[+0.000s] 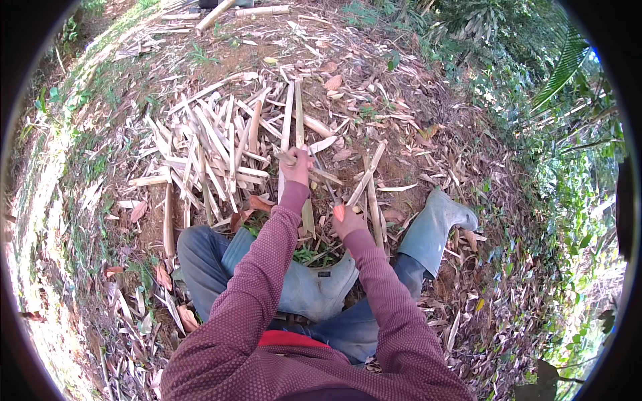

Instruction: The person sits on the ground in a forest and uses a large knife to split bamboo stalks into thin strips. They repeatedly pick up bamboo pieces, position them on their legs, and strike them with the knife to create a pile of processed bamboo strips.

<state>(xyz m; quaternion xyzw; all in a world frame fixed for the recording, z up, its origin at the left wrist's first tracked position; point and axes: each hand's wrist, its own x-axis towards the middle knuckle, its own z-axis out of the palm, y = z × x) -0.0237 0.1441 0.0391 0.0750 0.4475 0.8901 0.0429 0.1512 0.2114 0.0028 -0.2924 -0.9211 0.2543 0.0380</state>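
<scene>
- Orange-handled knife (339,212) sits in the right hand (350,224), fingers curled round the grip; its blade points away from the body and leans left, toward the other fist.
- Left hand (297,170), farther out than the right, has its fingers closed round a pale stick (286,158); one blunt end pokes out on the left.
- In line with it, a similar length (329,176) shows past the fist on the right, by the blade. Cannot tell if it is the same stick.
- Key relation: stick lies up and left of the knife hand, long axis roughly crosswise, sloping nearer the body at right; blade slants across that line. Contact between them too small to tell.
- Two long strips (299,110) run outward beyond the left hand, nearly straight away from the sitter.
- Heap of split sticks (217,137) to the left, lying every which way; a few crossed sticks (367,175) near the right hand, just beyond it.
- Ground (234,61): brown soil under dry leaves and chips.
- Rubber boots (428,234) flank the work; green plants (468,30) edge the right side.
</scene>
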